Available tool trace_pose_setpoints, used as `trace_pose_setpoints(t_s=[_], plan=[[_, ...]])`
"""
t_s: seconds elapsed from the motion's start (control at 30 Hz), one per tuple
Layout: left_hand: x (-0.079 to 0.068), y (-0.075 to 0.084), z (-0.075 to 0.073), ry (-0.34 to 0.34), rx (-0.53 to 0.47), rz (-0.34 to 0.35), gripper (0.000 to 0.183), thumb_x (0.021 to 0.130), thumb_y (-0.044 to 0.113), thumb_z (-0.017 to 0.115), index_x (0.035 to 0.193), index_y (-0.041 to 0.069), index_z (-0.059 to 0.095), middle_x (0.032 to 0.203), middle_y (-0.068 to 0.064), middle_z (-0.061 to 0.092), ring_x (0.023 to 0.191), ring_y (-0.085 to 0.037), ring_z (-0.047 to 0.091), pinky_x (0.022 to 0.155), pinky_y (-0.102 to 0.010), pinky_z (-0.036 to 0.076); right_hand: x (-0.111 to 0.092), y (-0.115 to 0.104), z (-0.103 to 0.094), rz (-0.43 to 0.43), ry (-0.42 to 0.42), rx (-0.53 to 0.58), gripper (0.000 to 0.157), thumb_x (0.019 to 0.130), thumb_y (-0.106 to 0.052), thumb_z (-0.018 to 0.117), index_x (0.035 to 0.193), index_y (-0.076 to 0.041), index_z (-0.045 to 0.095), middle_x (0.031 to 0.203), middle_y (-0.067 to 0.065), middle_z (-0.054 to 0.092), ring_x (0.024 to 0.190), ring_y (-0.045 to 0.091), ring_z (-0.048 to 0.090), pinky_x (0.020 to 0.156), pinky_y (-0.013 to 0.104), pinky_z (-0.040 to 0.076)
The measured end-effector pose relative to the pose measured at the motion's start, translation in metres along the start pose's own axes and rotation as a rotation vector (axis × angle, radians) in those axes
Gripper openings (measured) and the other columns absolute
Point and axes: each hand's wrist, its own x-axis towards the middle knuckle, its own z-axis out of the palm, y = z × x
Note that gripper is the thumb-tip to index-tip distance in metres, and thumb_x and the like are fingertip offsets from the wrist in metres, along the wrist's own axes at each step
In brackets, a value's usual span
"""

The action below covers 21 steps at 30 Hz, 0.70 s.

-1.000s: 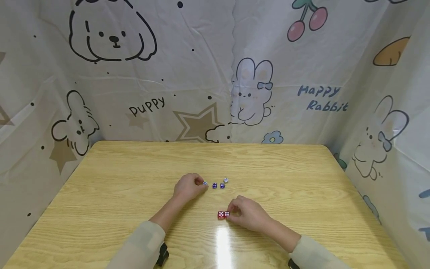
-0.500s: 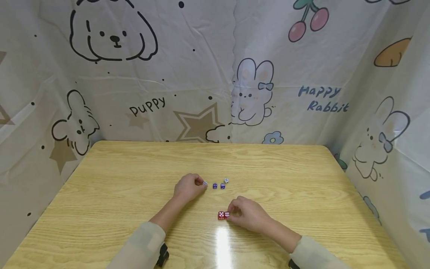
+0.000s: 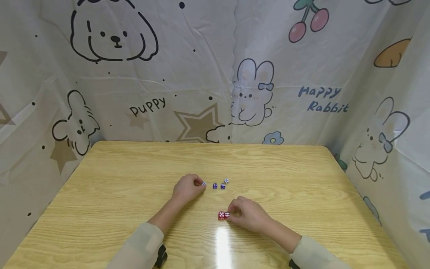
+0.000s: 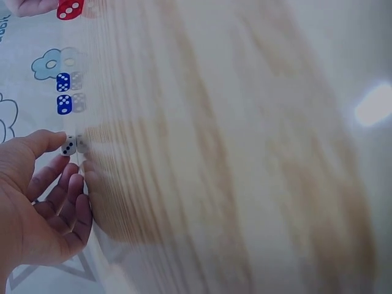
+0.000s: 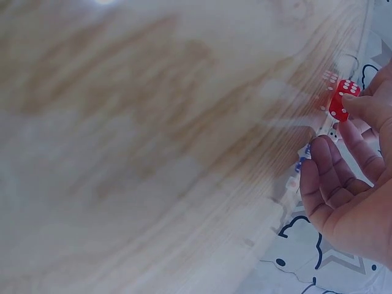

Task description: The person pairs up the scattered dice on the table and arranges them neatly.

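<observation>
My left hand [image 3: 186, 189] pinches a small white die [image 3: 203, 184] with black pips between thumb and fingertip, low at the wooden table. In the left wrist view, that white die [image 4: 68, 146] sits at the thumb tip, and the other fingers curl loosely below. Two blue dice [image 3: 215, 186] stand just right of it, side by side with a narrow gap. Another white die [image 3: 226, 181] lies behind the right blue one. Closer to me, my right hand [image 3: 249, 215] pinches a red die [image 3: 227, 215], which sits against a second red die [image 3: 221, 215] on its left.
The wooden table [image 3: 134, 164] spreads around both hands, its far edge against a printed curtain [image 3: 201, 74]. More curtain hangs along the left and right sides. A bright light reflection lies on the tabletop in front of the red dice.
My left hand has drawn slightly to the left with the white die, widening the gap to the blue dice. The right hand and the red dice look still.
</observation>
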Motion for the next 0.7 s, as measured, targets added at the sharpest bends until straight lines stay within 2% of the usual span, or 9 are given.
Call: trace_pose_setpoints(t_s=[0.7], plan=[[-0.0099,-0.0019,-0.0058,-0.02,-0.023,0.022,0.016,0.082,0.029,0.069,0.089,0.015,0.07,0.084,0.003,0.064,0.08,-0.013,0.059,0.07,-0.032,0.047,0.0003,-0.0045,-0.0016,-0.004,0.008,-0.003,0.014,0.078,-0.027,0.073,0.086,-0.018,0.066,0.08,-0.007,0.058,0.072,0.006,0.053,0.062,0.02,0.043]])
